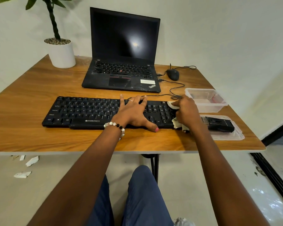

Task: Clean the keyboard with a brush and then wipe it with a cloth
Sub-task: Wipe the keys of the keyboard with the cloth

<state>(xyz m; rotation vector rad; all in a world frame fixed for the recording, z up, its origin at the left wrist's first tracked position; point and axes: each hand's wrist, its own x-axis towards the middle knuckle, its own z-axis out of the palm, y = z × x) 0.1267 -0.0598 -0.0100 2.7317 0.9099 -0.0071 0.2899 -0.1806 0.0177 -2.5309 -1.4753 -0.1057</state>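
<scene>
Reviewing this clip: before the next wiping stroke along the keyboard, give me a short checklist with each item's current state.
1. Cloth gripped by right hand: ok.
2. Cloth touching the keyboard at its right end: ok.
3. Left hand pressing flat to steady the keyboard: ok.
4. Left hand out of the wiping path toward the left: not ok, it covers the middle keys.
5. Brush set aside on the lid: ok.
6. Dust left on keys: cannot tell.

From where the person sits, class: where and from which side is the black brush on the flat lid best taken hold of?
Grip the brush across its blocky black body, coming from above with the right hand. It lies flat on the lid at the table's right edge, bristle end pointing left toward the keyboard, so the body's long sides seem free to pinch.
</scene>
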